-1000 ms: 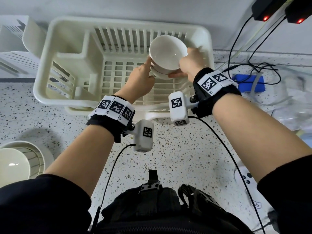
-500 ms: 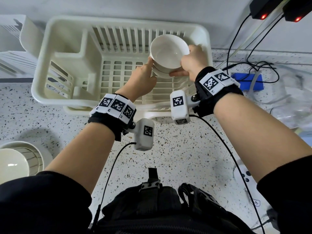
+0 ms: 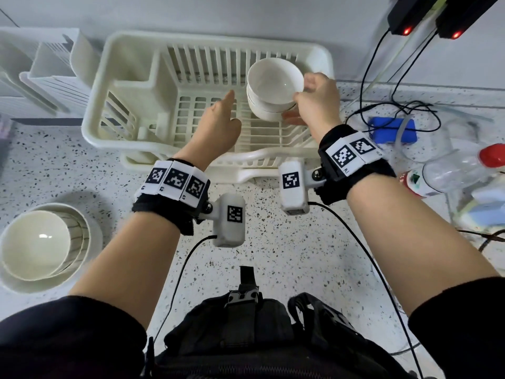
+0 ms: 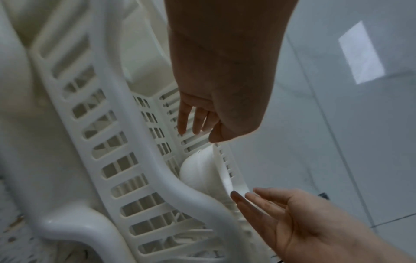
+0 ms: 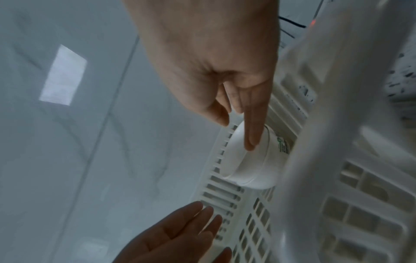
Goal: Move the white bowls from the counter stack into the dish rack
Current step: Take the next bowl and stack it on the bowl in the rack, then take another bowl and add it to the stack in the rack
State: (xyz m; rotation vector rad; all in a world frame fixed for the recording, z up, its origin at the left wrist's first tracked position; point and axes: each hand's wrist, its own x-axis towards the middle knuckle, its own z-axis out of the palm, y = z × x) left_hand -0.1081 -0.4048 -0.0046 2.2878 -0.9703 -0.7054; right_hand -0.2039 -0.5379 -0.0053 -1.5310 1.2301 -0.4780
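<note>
Two white bowls (image 3: 269, 90), nested and tilted on edge, upper centre of frame, inside the dish rack (image 3: 131, 88) at its right end. Right hand (image 3: 317, 101) pinching the bowls' right rim, thumb over the edge and fingers underneath. Left hand (image 3: 218, 124) just left of the bowls, apart from them, fingers straight and holding nothing. More stacked bowls (image 3: 41, 244) at lower left on the speckled table (image 3: 287, 255).
</note>
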